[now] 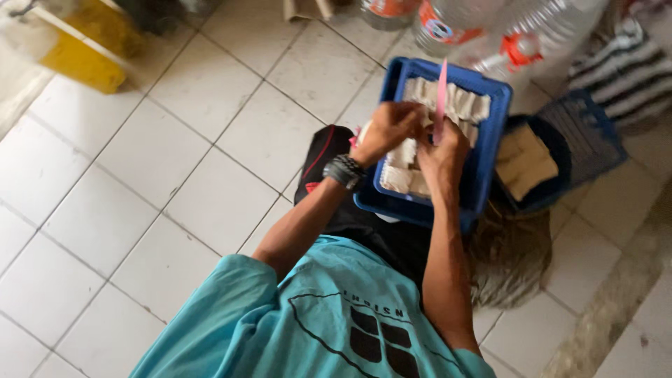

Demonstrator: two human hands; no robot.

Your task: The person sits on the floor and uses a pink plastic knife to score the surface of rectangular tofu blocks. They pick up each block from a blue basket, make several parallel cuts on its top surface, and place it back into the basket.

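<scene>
Pink knife point(441, 98) upright in right hand's point(442, 152) grip; left hand point(387, 129) closed on pale block point(408, 150).

Open tile floor point(175, 154) left; plastic bottles point(483, 35) crowd beyond blue tray point(490, 133).

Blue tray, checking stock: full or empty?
Largely full: pale blocks cover the blue tray wherever it shows; the right hand holds a pink knife above.

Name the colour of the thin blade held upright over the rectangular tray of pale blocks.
Pink; the blade shows best in the head view.
</scene>
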